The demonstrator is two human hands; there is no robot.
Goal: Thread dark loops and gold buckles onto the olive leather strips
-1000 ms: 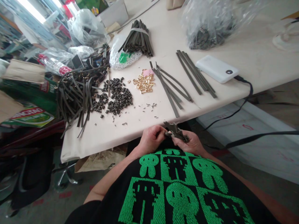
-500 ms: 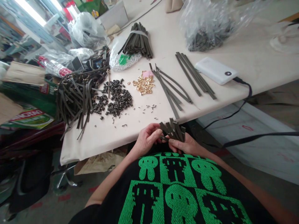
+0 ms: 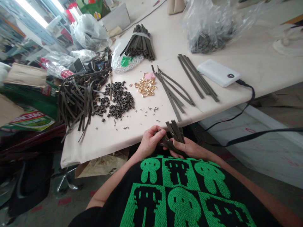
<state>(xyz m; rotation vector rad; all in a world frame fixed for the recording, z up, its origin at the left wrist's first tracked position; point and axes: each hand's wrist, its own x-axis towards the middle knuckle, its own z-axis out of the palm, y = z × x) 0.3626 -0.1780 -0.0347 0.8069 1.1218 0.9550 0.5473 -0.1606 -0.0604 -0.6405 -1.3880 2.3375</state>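
Just off the table's front edge, my two hands share a bunch of dark grey-green straps (image 3: 175, 130). My right hand (image 3: 189, 147) is closed round the bunch, its thumb lying across the straps. My left hand (image 3: 151, 138) pinches the ends of several straps and holds them apart to the left; small holes show in some of them. On the table ahead lie more loose straps (image 3: 174, 91), a heap of gold buckles (image 3: 146, 85) and a pile of small dark strap loops (image 3: 120, 100).
A white power bank (image 3: 219, 73) with a black cable (image 3: 253, 94) lies at the right. A tied strap bundle (image 3: 141, 39) and a plastic bag (image 3: 208, 31) stand farther back. Finished-looking straps (image 3: 78, 97) heap up at the left edge. Tiny metal bits (image 3: 149, 111) are scattered in front.
In my hands the straps have split: several now lean left into my left hand's pinch, where before they fanned upright together. My right hand keeps its hold.
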